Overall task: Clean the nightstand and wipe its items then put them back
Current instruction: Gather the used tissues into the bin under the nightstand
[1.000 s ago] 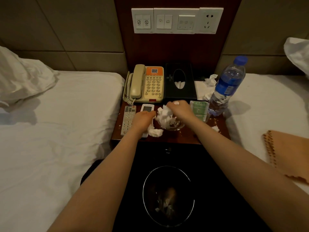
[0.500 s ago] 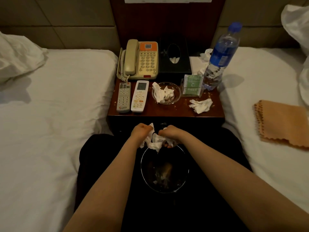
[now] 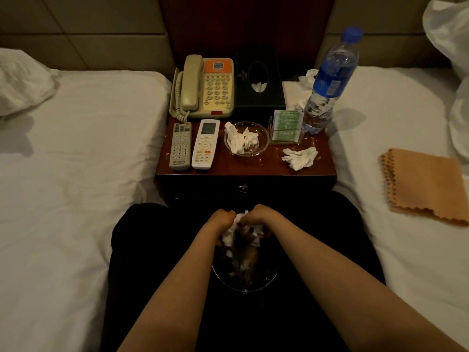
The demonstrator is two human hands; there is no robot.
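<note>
My left hand (image 3: 221, 221) and my right hand (image 3: 258, 216) both grip crumpled white tissues (image 3: 232, 233) over the dark waste bin (image 3: 245, 275) on the floor. On the brown nightstand (image 3: 253, 166) stand a beige telephone (image 3: 203, 87), a grey remote (image 3: 180, 146), a white remote (image 3: 206, 143), a glass ashtray (image 3: 261, 146) with tissue wads in it, a black tissue box (image 3: 258, 82), a clear stand with green cards (image 3: 286, 127), a blue-capped water bottle (image 3: 330, 80) and one loose crumpled tissue (image 3: 299, 157). Crumbs dot the top.
White beds (image 3: 76, 161) flank the nightstand on both sides. An orange cloth (image 3: 423, 184) lies folded on the right bed. More white tissue (image 3: 302, 82) lies behind the bottle. The bin stands in the dark gap right in front of the nightstand.
Both hands took tissues from the ashtray area and drew back down over the bin. In the last half second they have sunk slightly toward its opening.
</note>
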